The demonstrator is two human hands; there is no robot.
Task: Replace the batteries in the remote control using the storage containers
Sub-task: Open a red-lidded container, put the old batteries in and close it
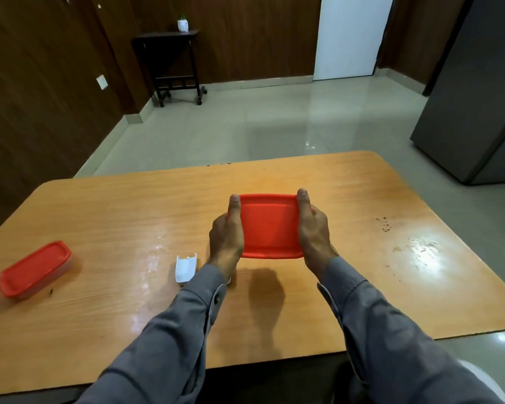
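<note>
At the centre of the frame a plain red-orange lid [270, 225] shows between two sleeves [164, 336] of slate grey. At lower left a second container [34, 272] has a matching red lid over a clear body. A white battery cover [185, 267] lies left of centre. The desk [129, 217] is honey-orange wood grain with pale glare and dark brown specks at right. Behind are dark brown panelled walls [41, 83], a pale grey-green tiled floor [274, 121], a white door [352, 36] and a grey cabinet [478, 97].
</note>
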